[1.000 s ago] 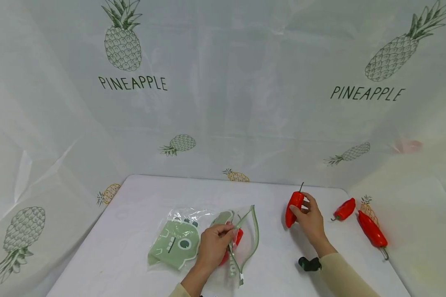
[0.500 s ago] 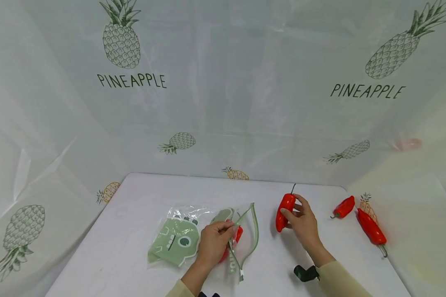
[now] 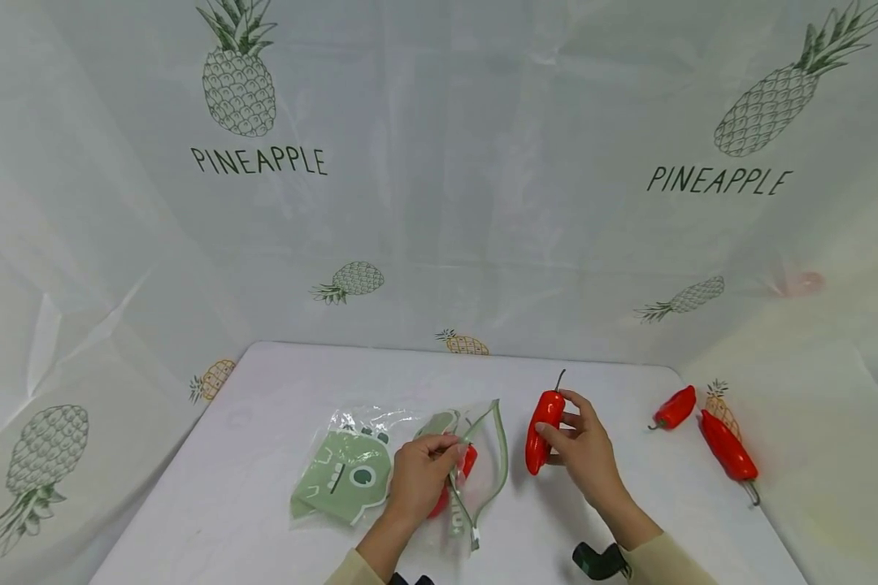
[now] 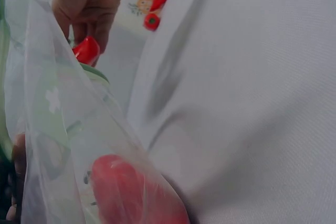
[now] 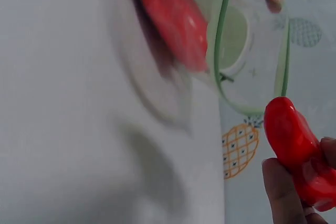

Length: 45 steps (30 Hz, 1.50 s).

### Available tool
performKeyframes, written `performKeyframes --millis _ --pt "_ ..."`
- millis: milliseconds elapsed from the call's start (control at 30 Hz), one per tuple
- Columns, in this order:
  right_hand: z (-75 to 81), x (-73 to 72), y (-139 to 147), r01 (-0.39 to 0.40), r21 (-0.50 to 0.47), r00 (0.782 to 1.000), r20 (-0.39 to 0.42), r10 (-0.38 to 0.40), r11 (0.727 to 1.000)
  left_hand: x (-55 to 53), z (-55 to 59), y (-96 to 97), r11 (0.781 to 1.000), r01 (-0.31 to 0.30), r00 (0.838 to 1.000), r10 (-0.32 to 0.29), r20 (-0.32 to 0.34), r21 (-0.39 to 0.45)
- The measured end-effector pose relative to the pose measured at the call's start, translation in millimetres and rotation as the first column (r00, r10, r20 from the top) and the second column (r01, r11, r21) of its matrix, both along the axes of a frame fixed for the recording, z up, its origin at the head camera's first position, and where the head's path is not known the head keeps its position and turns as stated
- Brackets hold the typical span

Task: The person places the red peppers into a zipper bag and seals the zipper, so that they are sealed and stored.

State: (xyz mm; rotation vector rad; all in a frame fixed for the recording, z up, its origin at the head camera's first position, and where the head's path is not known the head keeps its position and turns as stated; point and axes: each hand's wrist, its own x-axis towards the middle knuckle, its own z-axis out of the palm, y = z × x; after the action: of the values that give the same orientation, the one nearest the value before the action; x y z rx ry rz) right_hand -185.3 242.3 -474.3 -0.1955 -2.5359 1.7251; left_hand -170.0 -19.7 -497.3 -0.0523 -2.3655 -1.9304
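Note:
My left hand (image 3: 420,478) pinches the edge of a clear zip bag with a green zip rim (image 3: 502,455), its mouth spread apart toward the right. Inside that bag lies a red pepper (image 4: 123,190), seen through the plastic in the left wrist view. My right hand (image 3: 585,455) holds another red pepper (image 3: 545,431) between thumb and fingers, its stem pointing up, a short way right of the bag's mouth. In the right wrist view this pepper's tip (image 5: 281,111) overlaps the green rim (image 5: 223,35).
A clear packet with a green cartoon face (image 3: 344,475) lies left of the bag. At the table's right edge lie a small red pepper (image 3: 675,408) and a longer one (image 3: 728,447). Behind the white table (image 3: 322,374) hangs a pineapple-print sheet (image 3: 439,203).
My right hand has moved left and slightly toward me, carrying the red pepper closer to the bag's mouth. My left hand stays at the bag's edge.

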Motion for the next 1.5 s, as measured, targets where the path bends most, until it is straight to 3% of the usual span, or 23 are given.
performKeyframes --millis 233,500,767,967,1167,1367,1500 --pt "12.1 14.0 -15 -0.072 -0.074 0.997 0.023 0.074 0.995 -1.8 0.0 -1.4 1.0 0.005 1.0 -0.005 -0.011 -0.004" --pt "26.6 27.1 -34 -0.114 -0.109 0.985 0.115 0.127 0.987 -2.8 0.3 -0.4 1.0 0.002 1.0 -0.003 -0.019 -0.007" --pt "35.1 32.1 -44 -0.261 -0.192 0.937 0.188 0.296 0.946 -1.2 6.2 -0.2 1.0 0.018 1.0 -0.018 -0.018 0.02" --pt "35.1 28.7 -49 -0.308 -0.235 0.902 0.236 0.362 0.922 2.2 13.5 1.6 1.0 0.022 0.999 -0.022 -0.044 0.009" --pt "30.1 21.8 -56 -0.274 -0.217 0.916 0.24 0.323 0.937 9.2 20.2 4.2 0.999 0.038 0.998 -0.038 -0.049 0.002" --pt "27.4 16.8 -65 -0.233 -0.207 0.938 0.211 0.276 0.95 13.2 24.6 6.7 0.985 0.087 0.996 -0.085 -0.018 0.151" --pt "28.9 12.7 -73 -0.213 -0.187 0.955 0.166 0.245 0.959 13.6 25.8 6.6 0.985 0.089 0.996 -0.086 -0.029 0.145"
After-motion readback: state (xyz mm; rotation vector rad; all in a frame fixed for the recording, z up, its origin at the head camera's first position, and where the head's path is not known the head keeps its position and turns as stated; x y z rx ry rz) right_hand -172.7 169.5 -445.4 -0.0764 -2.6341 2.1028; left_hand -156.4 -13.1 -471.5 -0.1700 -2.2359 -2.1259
